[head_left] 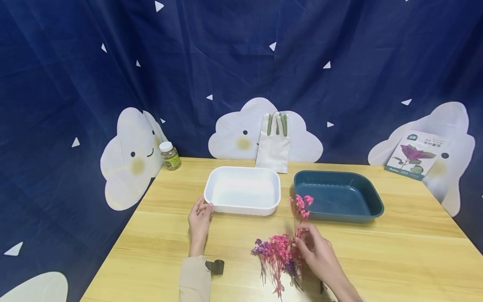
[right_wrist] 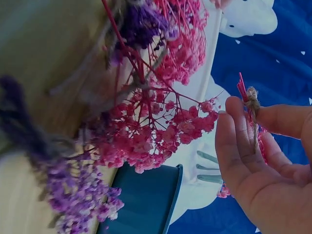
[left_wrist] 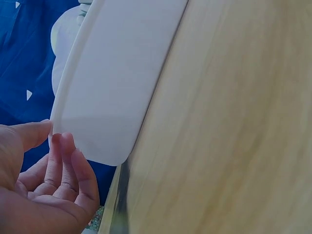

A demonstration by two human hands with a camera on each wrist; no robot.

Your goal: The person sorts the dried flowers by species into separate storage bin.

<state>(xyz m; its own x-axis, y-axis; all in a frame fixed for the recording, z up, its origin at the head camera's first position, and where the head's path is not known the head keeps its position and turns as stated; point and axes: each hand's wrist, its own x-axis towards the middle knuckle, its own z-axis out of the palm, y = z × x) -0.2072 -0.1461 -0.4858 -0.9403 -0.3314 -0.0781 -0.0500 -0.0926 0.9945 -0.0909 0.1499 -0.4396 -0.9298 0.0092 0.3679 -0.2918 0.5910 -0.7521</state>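
With thumb and fingertips, my left hand grips the near left corner of a white plastic basin; the left wrist view shows the thumb at its rim and the fingers curled against the corner. My right hand pinches the stems of a small bunch of pink dried flowers. Twine ties those stems, as the right wrist view shows. The blossoms point away from me, overlapping the teal basin's near left edge in the head view. Beside that hand lie more pink dried flowers and purple ones.
A teal basin stands right of the white one. At the back are a lidded jar on the left, a pale glove with green fingers against the curtain, and a seed packet on the right.
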